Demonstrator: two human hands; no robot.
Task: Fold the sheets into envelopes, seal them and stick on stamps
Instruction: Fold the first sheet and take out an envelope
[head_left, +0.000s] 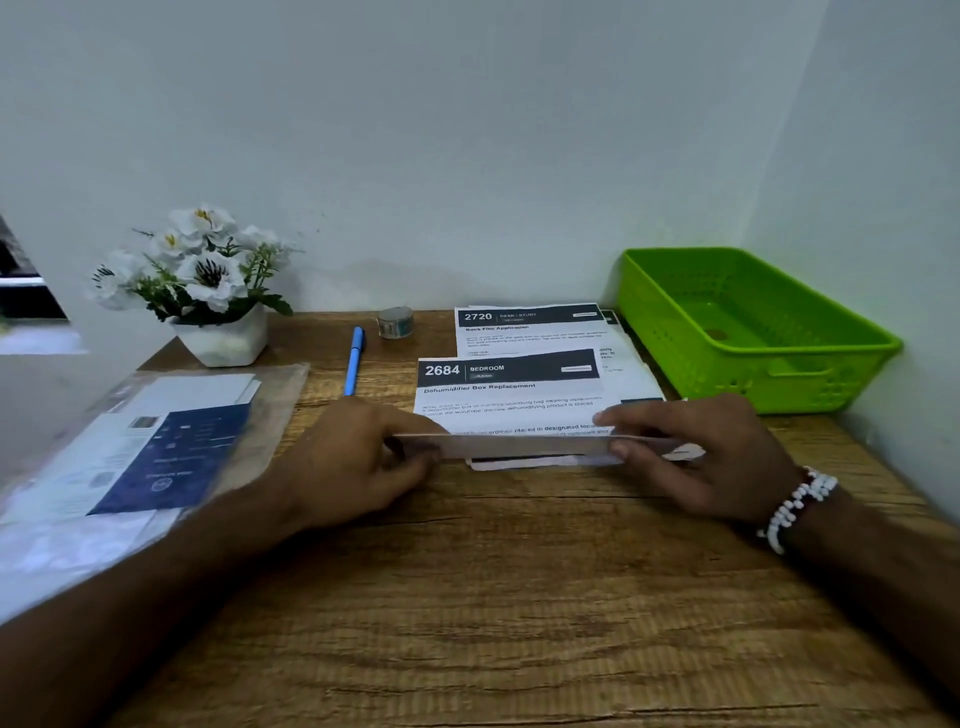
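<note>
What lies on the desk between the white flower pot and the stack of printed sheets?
The head view shows a blue pen and, nearer the sheets, a small roll standing by the wall.

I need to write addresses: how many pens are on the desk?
1: a blue pen lies left of the printed sheets, near the tape roll. Others may hide under papers.

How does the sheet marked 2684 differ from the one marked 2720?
The left hand and right hand pinch sheet 2684 at its near edge; sheet 2720 lies untouched behind. 2684 reads BEDROOM, 2720 DESK / STUDY. 2684 overlaps 2720. Both are white with dark headers.
</note>
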